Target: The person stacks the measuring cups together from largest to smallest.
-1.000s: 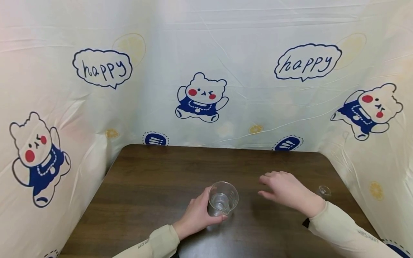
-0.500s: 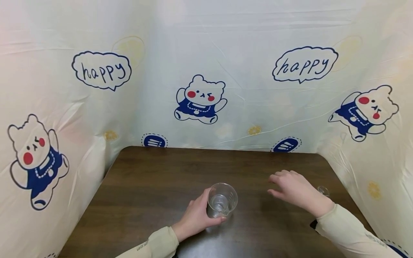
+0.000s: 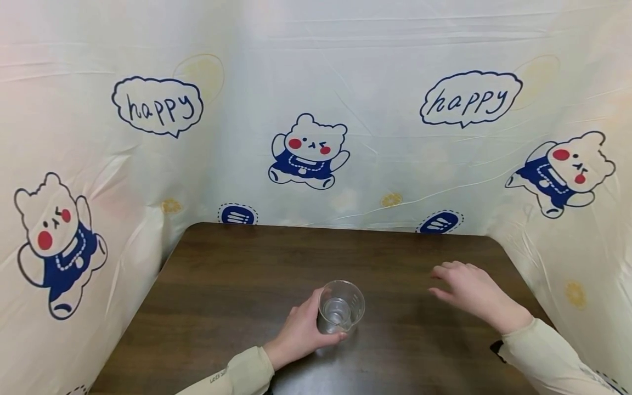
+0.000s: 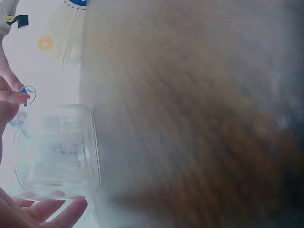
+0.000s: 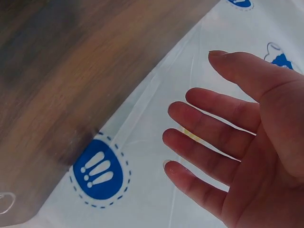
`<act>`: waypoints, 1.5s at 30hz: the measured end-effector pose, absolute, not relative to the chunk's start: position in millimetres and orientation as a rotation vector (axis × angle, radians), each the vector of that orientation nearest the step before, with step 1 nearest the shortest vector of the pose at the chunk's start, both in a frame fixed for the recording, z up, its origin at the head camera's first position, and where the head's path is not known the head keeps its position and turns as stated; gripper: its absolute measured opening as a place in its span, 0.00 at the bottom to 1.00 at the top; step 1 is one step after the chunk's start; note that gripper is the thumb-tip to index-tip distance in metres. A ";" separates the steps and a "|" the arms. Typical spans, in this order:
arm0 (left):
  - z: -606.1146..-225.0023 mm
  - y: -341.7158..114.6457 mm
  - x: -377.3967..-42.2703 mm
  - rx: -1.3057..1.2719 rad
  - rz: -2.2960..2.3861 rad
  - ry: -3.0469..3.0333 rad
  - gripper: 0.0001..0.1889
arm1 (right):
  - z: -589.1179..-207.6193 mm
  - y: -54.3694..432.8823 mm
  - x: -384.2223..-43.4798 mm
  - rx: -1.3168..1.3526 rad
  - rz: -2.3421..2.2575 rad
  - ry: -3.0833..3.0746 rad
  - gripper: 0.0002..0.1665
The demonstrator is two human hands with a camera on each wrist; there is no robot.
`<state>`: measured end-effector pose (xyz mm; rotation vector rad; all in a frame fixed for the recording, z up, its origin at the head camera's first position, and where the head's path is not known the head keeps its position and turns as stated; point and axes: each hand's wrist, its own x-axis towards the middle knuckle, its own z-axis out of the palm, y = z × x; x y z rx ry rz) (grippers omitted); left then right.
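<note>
A clear glass beaker [image 3: 354, 303] with faint markings stands upright near the middle of the brown table. My left hand [image 3: 302, 330] grips it from the left, the thumb along the near side and the fingers round the far side. In the left wrist view, fingertips [image 4: 71, 213] lie against the beaker glass [image 4: 57, 147]. Whether clear liquid is at its bottom, I cannot tell. My right hand [image 3: 475, 296] hovers over the table's right part, holding nothing. Its fingers [image 5: 204, 152] are spread and relaxed in the right wrist view. A small clear round piece [image 5: 6, 202] is partly visible there.
The dark wooden table [image 3: 257, 263] has rounded far corners. A pale curtain [image 3: 385, 66] printed with bears and lettering surrounds its back and sides. In the head view my right hand and forearm cover the spot of the small clear piece.
My right hand has moved steadily right, away from the beaker, and now covers the small clear piece in the head view. My left hand and the beaker have stayed in place.
</note>
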<state>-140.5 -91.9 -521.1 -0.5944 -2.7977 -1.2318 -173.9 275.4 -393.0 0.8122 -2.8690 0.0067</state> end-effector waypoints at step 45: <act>-522.2 -92.4 -140.2 -0.590 -1.229 -2.804 0.52 | -413.6 385.4 -187.6 0.543 0.151 -3.120 0.21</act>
